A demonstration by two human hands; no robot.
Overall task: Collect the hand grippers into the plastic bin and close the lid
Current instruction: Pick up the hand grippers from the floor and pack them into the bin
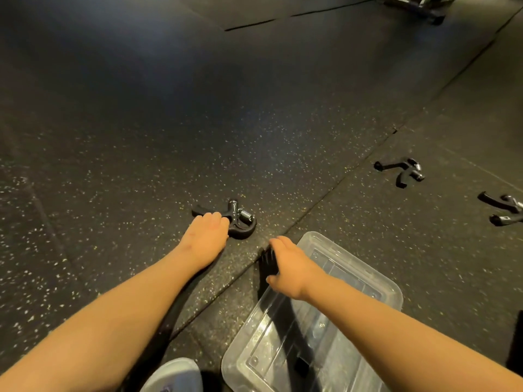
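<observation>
We see the left hand (205, 239) lying over one handle of the nearest hand gripper (239, 222). Its fingertips are hidden beyond the knuckles, so we cannot tell a grip from mere rest. The right hand (291, 268) curls round a black ribbed handle (267, 263), the remainder of which the palm conceals. The clear plastic bin (397, 297) is cut by the lower edge; a dark shape (285, 321) within it is blurred and we cannot name it. The rightmost hand gripper (502, 209) is cropped by the right edge, as is a dark object (516, 340) below it. A pale shoe (175, 374) runs off the bottom, and metal equipment (418, 7) off the top.
</observation>
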